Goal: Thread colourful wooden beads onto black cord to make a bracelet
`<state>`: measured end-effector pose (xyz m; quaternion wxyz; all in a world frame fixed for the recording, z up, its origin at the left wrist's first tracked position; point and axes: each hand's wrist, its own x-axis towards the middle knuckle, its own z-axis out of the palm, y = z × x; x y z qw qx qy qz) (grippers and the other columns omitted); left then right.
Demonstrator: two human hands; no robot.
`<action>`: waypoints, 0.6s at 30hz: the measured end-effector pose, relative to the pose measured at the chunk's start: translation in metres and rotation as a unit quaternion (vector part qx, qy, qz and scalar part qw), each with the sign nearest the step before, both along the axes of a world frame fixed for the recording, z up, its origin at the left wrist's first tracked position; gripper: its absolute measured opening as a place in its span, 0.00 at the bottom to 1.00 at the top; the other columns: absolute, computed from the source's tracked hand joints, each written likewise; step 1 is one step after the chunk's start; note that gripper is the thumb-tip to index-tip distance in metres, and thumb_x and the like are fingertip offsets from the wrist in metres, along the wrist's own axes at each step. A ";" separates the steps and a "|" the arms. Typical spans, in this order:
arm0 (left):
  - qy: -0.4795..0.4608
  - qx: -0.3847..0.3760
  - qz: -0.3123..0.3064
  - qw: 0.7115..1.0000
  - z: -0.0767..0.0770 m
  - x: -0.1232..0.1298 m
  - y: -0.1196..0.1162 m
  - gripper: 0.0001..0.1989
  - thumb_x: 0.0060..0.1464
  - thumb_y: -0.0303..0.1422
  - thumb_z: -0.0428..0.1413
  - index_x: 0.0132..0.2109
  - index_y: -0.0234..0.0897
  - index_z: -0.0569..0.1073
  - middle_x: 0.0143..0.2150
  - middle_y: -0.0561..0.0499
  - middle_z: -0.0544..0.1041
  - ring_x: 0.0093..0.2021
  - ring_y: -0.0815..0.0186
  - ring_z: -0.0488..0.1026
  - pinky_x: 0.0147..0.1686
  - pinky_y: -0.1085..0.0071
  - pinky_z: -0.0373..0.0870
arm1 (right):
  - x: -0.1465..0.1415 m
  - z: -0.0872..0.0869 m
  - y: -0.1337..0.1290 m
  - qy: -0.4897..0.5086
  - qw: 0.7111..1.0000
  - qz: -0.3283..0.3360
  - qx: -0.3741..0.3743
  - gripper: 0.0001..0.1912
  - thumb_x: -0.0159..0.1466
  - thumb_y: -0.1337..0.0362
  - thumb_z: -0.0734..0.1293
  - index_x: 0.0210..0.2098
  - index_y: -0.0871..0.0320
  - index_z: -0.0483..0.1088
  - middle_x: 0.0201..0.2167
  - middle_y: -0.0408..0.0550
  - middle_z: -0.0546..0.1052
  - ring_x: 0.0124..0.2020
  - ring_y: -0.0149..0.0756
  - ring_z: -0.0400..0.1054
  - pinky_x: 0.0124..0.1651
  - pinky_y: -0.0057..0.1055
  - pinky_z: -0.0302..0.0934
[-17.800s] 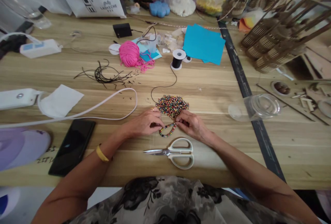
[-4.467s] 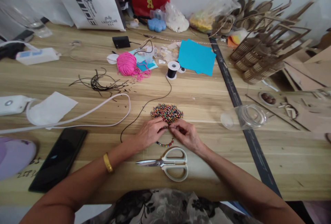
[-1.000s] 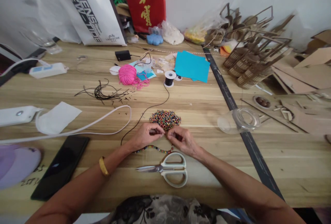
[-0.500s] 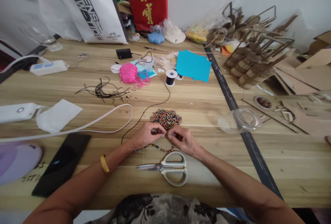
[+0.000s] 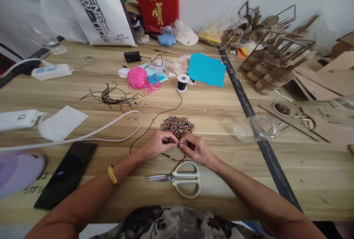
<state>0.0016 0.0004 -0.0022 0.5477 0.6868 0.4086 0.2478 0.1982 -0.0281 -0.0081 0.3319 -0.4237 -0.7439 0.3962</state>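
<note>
My left hand (image 5: 159, 144) is closed in a pinch, with a tiny light-coloured bead showing at its fingertips. Facing it, my right hand (image 5: 195, 150) pinches the end of a bead string; the cord itself is too thin to make out there. The string of small multicoloured beads (image 5: 170, 157) curves on the table below both hands, its left part running under my left wrist. Just beyond my fingertips lies a heap of loose coloured beads (image 5: 177, 125). Black cord runs from a white-flanged spool (image 5: 182, 83) down to my left wrist. Scissors (image 5: 177, 178) with pale handles lie nearer me.
A black phone (image 5: 66, 174) and a white cable (image 5: 121, 140) lie to the left. Behind are black cord scraps (image 5: 109, 96), pink yarn (image 5: 137, 77) and blue sheets (image 5: 207, 69). A clear round container (image 5: 264, 127) and small woven baskets (image 5: 265, 73) stand at right.
Both hands stay almost in place, fingertips still close together. My left fingertips have shifted very slightly toward the right hand.
</note>
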 end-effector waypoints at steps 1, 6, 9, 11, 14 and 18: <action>0.001 0.002 -0.001 1.000 0.000 0.000 0.000 0.05 0.48 0.28 0.59 0.33 0.31 0.77 0.31 0.49 0.80 0.30 0.69 0.74 0.33 0.74 0.70 | 0.000 0.000 0.000 0.000 1.000 -0.001 0.001 0.08 0.64 0.65 0.63 0.29 0.60 0.70 0.24 0.44 0.71 0.26 0.30 0.62 0.28 0.25 0.55; 0.003 0.006 -0.005 1.000 0.002 0.000 0.000 0.04 0.48 0.28 0.58 0.33 0.31 0.77 0.30 0.49 0.79 0.30 0.69 0.73 0.32 0.75 0.70 | 0.000 -0.004 0.001 0.012 1.000 0.002 0.004 0.08 0.63 0.63 0.65 0.29 0.60 0.71 0.25 0.46 0.73 0.26 0.31 0.64 0.29 0.26 0.57; 0.004 -0.006 -0.005 1.000 0.003 0.000 -0.001 0.04 0.48 0.26 0.58 0.32 0.31 0.76 0.29 0.50 0.78 0.29 0.70 0.73 0.32 0.76 0.70 | 0.000 -0.007 0.002 0.027 1.000 0.002 -0.003 0.08 0.62 0.62 0.67 0.30 0.60 0.72 0.25 0.46 0.74 0.26 0.31 0.65 0.29 0.26 0.58; 0.005 -0.010 -0.003 1.000 0.002 0.001 -0.001 0.03 0.47 0.25 0.57 0.32 0.31 0.76 0.29 0.51 0.78 0.27 0.71 0.72 0.30 0.77 0.69 | 0.000 -0.008 0.002 0.036 0.999 0.000 -0.017 0.07 0.62 0.62 0.67 0.30 0.60 0.73 0.25 0.45 0.74 0.25 0.30 0.65 0.28 0.25 0.58; -0.003 -0.020 0.001 1.000 0.001 0.001 -0.002 0.03 0.46 0.24 0.57 0.32 0.31 0.74 0.28 0.52 0.77 0.27 0.72 0.71 0.29 0.77 0.68 | 0.000 -0.008 0.001 0.052 0.998 -0.003 -0.038 0.07 0.61 0.62 0.68 0.31 0.60 0.72 0.24 0.44 0.74 0.24 0.28 0.64 0.26 0.24 0.57; -0.014 -0.034 0.001 0.999 0.000 0.001 -0.001 0.03 0.45 0.25 0.58 0.32 0.30 0.73 0.28 0.51 0.76 0.27 0.72 0.72 0.29 0.77 0.68 | 0.000 -0.009 0.000 0.056 0.998 -0.002 -0.041 0.05 0.60 0.64 0.69 0.31 0.60 0.72 0.25 0.43 0.74 0.24 0.28 0.64 0.27 0.23 0.57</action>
